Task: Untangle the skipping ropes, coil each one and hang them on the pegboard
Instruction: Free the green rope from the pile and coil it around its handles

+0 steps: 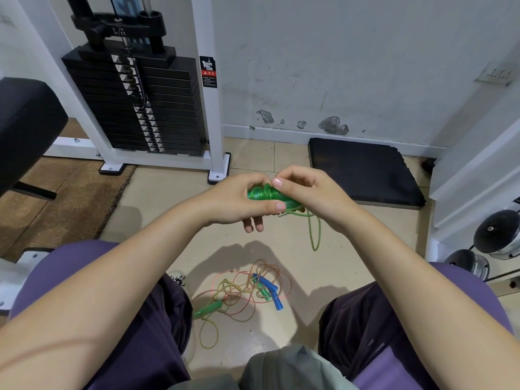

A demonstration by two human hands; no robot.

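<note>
Nearest the camera, two knees in dark trousers frame a patch of tiled floor. Between them on the floor lies a tangle of skipping ropes: thin orange and yellow cords looped through one another, with blue handles at its right and a green handle at its left. A yellow loop trails toward the near edge.

Above the tangle, both hands meet at mid-height. Left hand grips a green rope bundle, its fingers curled under the bundle and thumb pressed along the near side. Right hand pinches the right end of the same bundle, fingers curled over the top. A free length of green cord hangs from the bundle's right end in a loop, clear of the floor tangle. The hands cover most of the bundle.

Farther off, a black mat lies against the scuffed white wall. At far left stands a weight stack in a white frame, with a black padded seat at the left edge. Dumbbells sit at the right edge.
</note>
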